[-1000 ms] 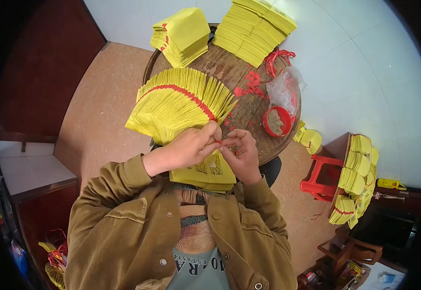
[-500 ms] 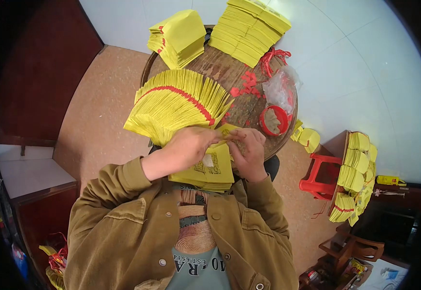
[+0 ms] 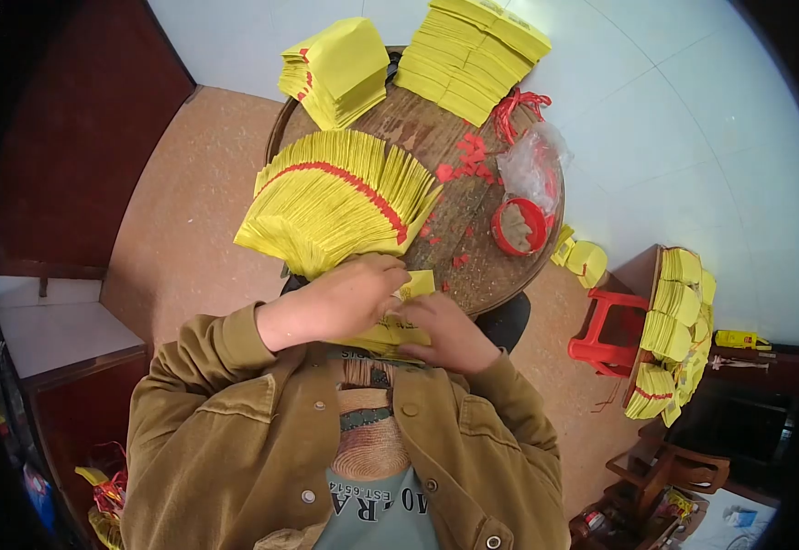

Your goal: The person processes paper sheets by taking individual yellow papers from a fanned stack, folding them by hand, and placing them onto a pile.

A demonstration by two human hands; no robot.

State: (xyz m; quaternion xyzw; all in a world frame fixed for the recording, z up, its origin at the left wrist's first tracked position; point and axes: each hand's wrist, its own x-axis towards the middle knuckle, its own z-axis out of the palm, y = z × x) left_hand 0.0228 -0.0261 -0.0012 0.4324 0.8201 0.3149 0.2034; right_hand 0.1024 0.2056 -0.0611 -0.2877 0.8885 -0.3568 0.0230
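Observation:
Both hands meet at a stack of printed yellow paper (image 3: 390, 341) held against my lap, at the near edge of the round table. My left hand (image 3: 349, 295) has its fingers curled closed over a yellow paper sheet (image 3: 420, 282). My right hand (image 3: 445, 328) grips the paper from the other side, fingers bent over it and thumb lower down; its fingertips are partly hidden. Just beyond my left hand stands a fanned bundle of folded yellow paper (image 3: 317, 197), with a red band of small tips running across it.
On the wooden round table (image 3: 473, 266) are two yellow paper stacks (image 3: 344, 69), red paper scraps (image 3: 473, 160), red string (image 3: 514, 110), a plastic bag (image 3: 532, 170) and a red bowl (image 3: 519, 227). A red stool (image 3: 606, 330) stands at right, beside more yellow bundles (image 3: 670, 316).
My right hand has moved down and left, closer to my left hand, and now covers more of the stack. My left hand has shifted slightly left and down. The fanned bundle is unchanged.

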